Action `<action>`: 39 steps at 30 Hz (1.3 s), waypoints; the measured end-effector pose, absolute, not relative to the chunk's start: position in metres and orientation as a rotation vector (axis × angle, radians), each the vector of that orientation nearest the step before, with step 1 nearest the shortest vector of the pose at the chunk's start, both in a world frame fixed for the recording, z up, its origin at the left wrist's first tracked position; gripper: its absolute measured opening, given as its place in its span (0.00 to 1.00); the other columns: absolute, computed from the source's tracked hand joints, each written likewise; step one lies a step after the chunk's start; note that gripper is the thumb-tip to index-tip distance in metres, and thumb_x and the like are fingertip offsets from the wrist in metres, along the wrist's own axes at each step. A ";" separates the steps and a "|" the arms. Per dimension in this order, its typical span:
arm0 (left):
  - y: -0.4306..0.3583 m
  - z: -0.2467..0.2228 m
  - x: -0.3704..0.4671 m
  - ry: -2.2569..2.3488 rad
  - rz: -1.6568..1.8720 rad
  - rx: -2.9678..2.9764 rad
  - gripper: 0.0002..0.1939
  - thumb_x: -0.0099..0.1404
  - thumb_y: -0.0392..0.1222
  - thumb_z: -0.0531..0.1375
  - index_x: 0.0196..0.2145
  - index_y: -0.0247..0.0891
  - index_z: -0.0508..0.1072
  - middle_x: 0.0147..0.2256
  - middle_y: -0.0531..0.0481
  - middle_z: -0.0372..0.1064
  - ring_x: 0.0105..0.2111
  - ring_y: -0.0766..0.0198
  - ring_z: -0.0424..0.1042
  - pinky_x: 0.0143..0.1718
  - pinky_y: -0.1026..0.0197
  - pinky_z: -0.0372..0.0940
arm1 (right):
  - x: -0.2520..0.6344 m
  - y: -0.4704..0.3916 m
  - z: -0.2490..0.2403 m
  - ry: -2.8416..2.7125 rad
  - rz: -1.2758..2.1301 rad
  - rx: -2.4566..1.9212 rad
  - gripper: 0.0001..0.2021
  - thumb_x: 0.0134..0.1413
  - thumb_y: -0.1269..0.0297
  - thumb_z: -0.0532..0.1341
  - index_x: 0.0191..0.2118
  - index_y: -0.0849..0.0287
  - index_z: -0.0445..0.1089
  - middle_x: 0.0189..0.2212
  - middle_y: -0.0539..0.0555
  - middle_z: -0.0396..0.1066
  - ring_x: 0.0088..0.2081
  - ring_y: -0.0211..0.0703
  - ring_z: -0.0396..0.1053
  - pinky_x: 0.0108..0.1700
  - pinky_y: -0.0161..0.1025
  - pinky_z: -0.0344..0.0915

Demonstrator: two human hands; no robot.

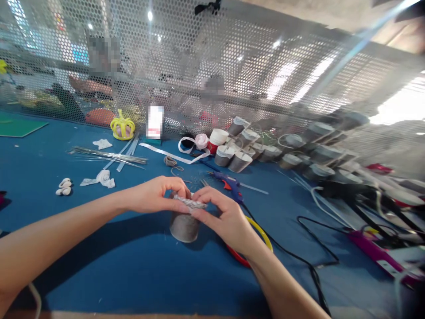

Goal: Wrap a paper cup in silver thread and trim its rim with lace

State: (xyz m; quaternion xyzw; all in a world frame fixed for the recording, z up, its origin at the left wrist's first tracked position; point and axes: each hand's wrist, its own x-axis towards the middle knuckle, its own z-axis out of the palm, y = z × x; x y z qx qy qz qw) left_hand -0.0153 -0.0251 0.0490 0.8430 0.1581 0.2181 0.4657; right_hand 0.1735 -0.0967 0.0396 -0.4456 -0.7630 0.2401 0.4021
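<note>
We take this for a craft workshop: our worktop (206,283) carries a glue gun (232,188) near the centre, wires (109,154) at left and many similar pots (241,162) at right, before a perforated panel (182,66) across the top.

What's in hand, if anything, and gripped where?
A grey cup, at its top rim: left hand and right hand pinch the braid there, from either side.
</note>
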 end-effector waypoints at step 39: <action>-0.035 0.029 -0.006 0.495 1.030 2.565 0.07 0.60 0.41 0.57 0.30 0.37 0.73 0.32 0.48 0.65 0.34 0.64 0.65 0.37 0.60 0.63 | 0.172 -0.091 0.037 -1.760 1.145 -1.343 0.04 0.47 0.66 0.59 0.31 0.59 0.67 0.26 0.48 0.66 0.29 0.35 0.63 0.33 0.33 0.60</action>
